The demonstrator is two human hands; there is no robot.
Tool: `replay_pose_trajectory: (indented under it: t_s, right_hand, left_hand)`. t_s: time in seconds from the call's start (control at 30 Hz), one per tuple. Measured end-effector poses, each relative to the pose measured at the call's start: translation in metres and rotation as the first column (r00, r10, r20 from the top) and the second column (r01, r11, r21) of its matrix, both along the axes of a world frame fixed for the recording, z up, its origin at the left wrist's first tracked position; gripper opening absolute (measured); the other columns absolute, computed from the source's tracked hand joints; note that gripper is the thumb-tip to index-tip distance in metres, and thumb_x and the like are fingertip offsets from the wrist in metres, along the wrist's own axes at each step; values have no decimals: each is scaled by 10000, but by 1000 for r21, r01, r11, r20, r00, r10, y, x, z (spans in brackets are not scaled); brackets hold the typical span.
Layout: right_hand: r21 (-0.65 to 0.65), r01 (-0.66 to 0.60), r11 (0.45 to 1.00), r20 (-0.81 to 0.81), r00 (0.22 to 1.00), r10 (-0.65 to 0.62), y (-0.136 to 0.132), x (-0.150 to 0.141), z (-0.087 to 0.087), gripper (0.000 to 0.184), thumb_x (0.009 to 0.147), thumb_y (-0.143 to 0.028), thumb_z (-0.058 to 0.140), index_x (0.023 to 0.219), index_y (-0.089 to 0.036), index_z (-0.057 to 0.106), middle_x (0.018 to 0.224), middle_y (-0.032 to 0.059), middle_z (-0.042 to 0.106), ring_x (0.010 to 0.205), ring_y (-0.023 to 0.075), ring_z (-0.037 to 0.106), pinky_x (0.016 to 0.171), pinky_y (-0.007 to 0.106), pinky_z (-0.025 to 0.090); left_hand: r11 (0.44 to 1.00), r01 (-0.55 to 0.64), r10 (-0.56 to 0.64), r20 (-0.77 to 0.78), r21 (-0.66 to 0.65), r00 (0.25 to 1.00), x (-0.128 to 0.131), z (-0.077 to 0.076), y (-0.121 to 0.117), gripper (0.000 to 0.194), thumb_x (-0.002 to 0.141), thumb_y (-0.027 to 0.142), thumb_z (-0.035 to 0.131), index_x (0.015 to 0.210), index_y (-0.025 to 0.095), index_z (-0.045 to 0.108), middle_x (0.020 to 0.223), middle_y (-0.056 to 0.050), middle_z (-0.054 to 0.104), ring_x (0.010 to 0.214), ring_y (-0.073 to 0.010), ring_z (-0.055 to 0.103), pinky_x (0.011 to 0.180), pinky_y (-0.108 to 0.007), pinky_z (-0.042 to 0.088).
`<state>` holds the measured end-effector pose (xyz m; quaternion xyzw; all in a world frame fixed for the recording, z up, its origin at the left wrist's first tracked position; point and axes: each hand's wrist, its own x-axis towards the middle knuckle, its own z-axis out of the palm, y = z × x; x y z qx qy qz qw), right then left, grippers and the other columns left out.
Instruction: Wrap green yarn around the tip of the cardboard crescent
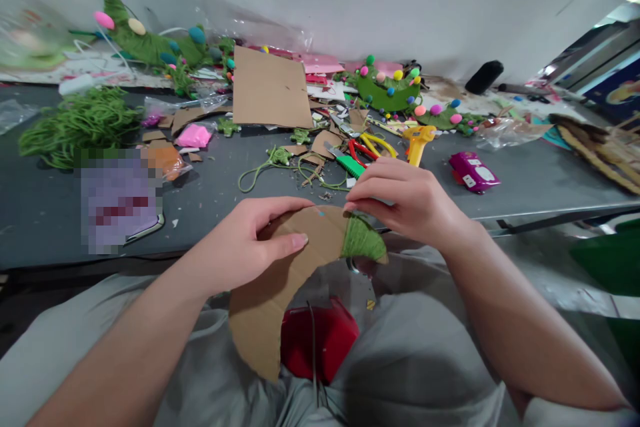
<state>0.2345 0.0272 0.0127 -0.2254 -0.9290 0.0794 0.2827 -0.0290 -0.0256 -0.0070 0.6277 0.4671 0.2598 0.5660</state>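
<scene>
My left hand [260, 233] grips a cardboard crescent [260, 307] over my lap, thumb on its face and fingers behind it. Green yarn [364, 240] is wound tightly around the crescent's right end, leaving the small tip bare. The rest of the crescent is plain brown, with a small blue mark near its upper edge. At the upper edge of the wound part, my right hand [393, 197] is closed in a pinch on the yarn. The strand between those fingertips is mostly hidden.
On the grey table lie a green yarn heap [83, 123], a phone [123, 200], a cardboard sheet [271, 88], a yellow glue gun [419, 142], pliers [363, 152], and a purple packet [474, 172]. Finished green crescents with colored balls [390, 90] stand behind. A red container [320, 340] is below.
</scene>
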Motion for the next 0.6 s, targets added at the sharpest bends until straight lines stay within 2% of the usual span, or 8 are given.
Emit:
replay_pose_trajectory:
  t_s: [0.17,0.3,0.47,0.6]
  right_hand:
    - [-63,-22,998,-68,998,17,1,-1,-1,64,932,-239,657,898,-187,676,841,53,682,768,154,601,716,302,479]
    - [-107,0,994,-114,993,-13,1,1,-2,49,921,-238,671,905,-193,685,843,50,686,782,159,605,724,302,487]
    - [-206,78,975,-222,967,-124,4,1,-4,83,907,-263,695,858,-196,692,776,18,675,728,132,593,693,275,469]
    - [-294,168,941,-295,921,-256,7,-5,-13,167,935,-293,648,813,-182,676,740,6,651,669,112,563,633,255,436]
  left_hand:
    - [990,34,-12,161,-137,987,0,-2,2,375,847,366,738,1204,261,700,1146,-41,759,1002,-254,717,814,-311,586]
    - [969,-6,70,252,-246,965,2,-2,1,390,804,352,790,1176,263,715,1136,-47,763,977,-238,725,796,-281,593]
    - [955,-47,154,356,-292,922,3,-1,-1,381,775,305,820,1144,253,740,1089,-62,774,877,-217,742,749,-266,605]
    - [945,-145,265,427,-294,864,6,-3,0,399,748,241,838,1135,262,747,1067,-47,776,881,-210,745,750,-250,610]
